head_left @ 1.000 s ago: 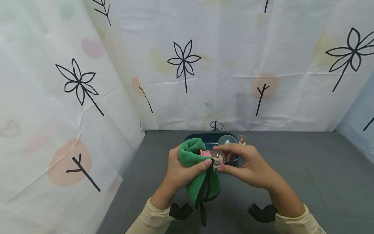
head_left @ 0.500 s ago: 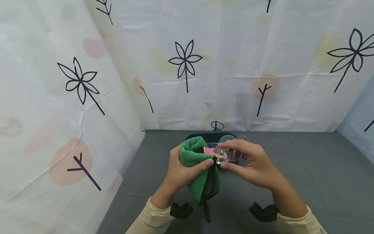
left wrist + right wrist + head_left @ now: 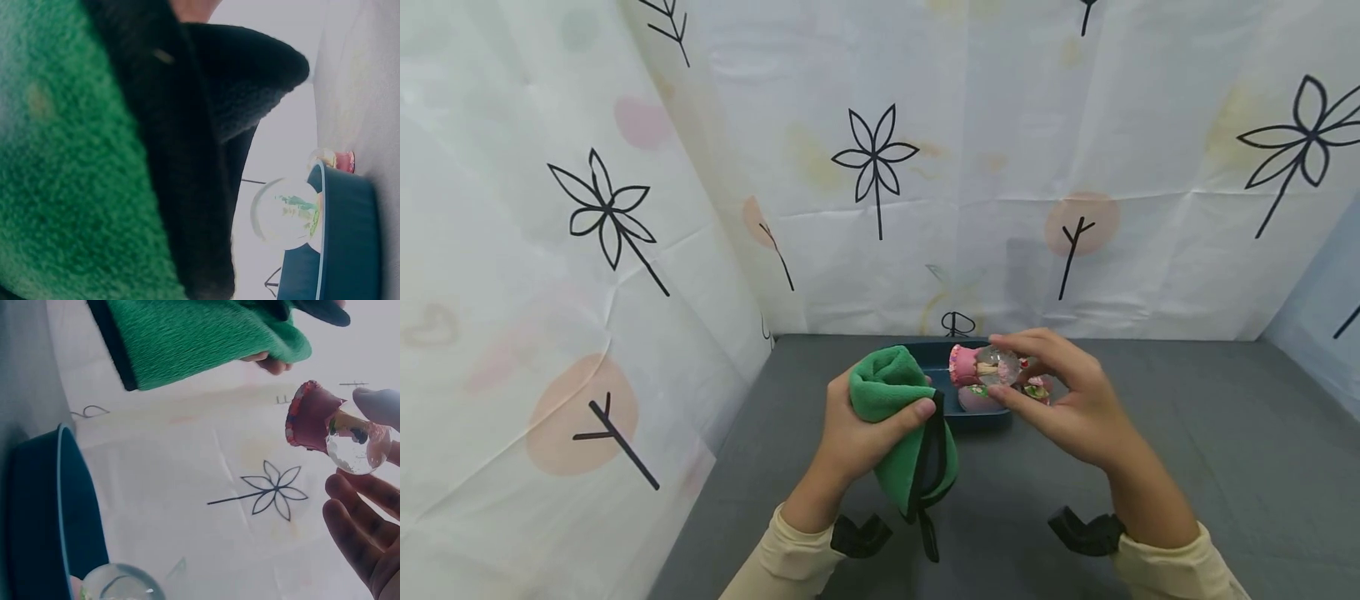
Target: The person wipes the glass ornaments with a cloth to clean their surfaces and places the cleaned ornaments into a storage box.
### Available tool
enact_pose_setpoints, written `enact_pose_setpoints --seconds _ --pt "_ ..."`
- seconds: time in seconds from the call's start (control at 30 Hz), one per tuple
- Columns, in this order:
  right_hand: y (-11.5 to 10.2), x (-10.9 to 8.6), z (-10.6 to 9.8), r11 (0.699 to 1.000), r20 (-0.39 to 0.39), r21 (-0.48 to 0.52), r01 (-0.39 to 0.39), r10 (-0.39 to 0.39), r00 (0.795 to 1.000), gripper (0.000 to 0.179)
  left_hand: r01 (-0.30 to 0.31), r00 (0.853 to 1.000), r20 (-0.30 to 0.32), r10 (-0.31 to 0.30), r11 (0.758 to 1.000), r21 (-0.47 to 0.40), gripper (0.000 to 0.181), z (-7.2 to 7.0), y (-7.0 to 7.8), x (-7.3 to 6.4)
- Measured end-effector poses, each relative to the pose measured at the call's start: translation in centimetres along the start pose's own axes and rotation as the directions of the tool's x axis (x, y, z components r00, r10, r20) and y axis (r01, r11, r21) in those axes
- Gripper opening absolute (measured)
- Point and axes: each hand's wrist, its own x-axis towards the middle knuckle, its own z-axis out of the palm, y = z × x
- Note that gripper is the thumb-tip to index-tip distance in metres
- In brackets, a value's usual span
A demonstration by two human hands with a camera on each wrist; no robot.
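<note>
My left hand (image 3: 861,429) grips a bunched green cloth (image 3: 887,387) with black edging, thumb on top; its loose end hangs down. The cloth fills most of the left wrist view. My right hand (image 3: 1075,400) pinches a small snow globe (image 3: 964,367) by its clear ball, between thumb and fingers. This globe lies sideways in the air, its ruffled pink base pointing left toward the cloth but apart from it. Behind it stands a blue bin (image 3: 928,357), holding a larger snow globe (image 3: 284,212), whose ball is mostly hidden in the head view.
Beside the bin, on the grey table (image 3: 1187,433), stands another small globe with a pink base (image 3: 345,161), partly behind my right fingers in the head view. A patterned white sheet (image 3: 977,167) hangs behind and at the left.
The held snow globe has come away from the cloth, moving right and up with my right hand, and its whole pink base now shows. My left hand keeps the cloth, shifted slightly left.
</note>
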Motion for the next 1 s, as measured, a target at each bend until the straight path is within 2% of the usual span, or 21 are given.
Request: enact_pose_setpoints --seconds 0.3,0.6,0.77,1.0 --pt "1.1 -0.3 0.7 0.989 0.034 -0.092 -0.117 0.121 0.992 0.059 -0.009 1.000 -0.013 0.009 1.000 -0.008 0.027 -0.4 0.1 0.2" --pt "2.6 -0.6 1.6 0.984 0.044 -0.127 -0.128 0.134 0.990 0.054 0.039 0.999 -0.020 -0.039 0.999 0.015 0.028 -0.6 0.1 0.3" --pt "3.4 -0.8 2.3 0.973 0.075 -0.165 -0.161 0.175 0.982 0.049 0.026 0.999 -0.027 -0.026 1.000 0.007 0.027 -0.9 0.1 0.4" --pt "3.9 -0.9 2.9 0.966 0.100 -0.190 -0.173 0.194 0.976 0.044 0.003 0.998 -0.061 -0.004 1.000 -0.009 0.024 -1.5 0.2 0.8"
